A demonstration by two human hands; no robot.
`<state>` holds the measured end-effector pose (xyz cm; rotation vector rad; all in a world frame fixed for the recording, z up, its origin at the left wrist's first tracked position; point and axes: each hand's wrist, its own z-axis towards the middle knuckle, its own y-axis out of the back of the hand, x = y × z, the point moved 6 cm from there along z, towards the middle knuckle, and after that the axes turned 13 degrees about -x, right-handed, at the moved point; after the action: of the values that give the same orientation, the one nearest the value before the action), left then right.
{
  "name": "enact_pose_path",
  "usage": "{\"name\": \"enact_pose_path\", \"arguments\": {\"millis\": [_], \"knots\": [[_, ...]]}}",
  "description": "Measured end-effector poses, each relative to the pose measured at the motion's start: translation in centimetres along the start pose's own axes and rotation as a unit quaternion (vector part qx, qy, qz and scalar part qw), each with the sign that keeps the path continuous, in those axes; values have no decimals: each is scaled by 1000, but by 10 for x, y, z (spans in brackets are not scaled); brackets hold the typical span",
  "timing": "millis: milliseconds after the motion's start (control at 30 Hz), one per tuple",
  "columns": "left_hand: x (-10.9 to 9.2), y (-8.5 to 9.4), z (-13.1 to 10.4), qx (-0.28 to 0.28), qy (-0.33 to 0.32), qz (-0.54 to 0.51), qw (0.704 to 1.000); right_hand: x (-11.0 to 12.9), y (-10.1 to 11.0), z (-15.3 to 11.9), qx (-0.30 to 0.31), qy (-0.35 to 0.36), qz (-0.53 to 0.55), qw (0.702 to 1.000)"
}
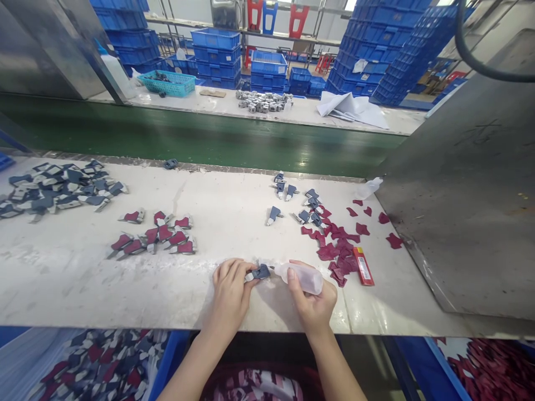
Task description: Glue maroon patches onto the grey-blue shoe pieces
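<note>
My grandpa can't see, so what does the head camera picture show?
A left hand holds a small blue-grey piece on a white table while the right hand points a squeeze bottle at it. Dark red cutouts lie nearby.

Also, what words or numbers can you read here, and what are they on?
No words or numbers are clear enough to quote.
Red and yellow packet: print on it, too small to read.
Metal panel: dark scrawled marks, too unclear to read.
Blue crates: pale labels, too small and blurred.
</note>
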<state>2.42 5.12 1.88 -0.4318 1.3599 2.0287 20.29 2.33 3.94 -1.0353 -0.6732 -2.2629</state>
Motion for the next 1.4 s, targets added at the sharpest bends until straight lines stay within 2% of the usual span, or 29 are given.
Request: {"name": "enact_pose_path", "arguments": {"millis": [633,900,1100,1400], "knots": [[1,-2,-1,2,-5,13,1000,-6,10,-6,-16,-12,10,1000],[1,-2,-1,7,-7,8,1000,-9,12,-10,-40,-59,49,996],[2,-3,-2,14,-3,4,1000,-2,-3,-16,17,-73,46,996],[2,-3,-3,16,-2,2,1000,2,-9,-15,29,-54,28,998]]}}
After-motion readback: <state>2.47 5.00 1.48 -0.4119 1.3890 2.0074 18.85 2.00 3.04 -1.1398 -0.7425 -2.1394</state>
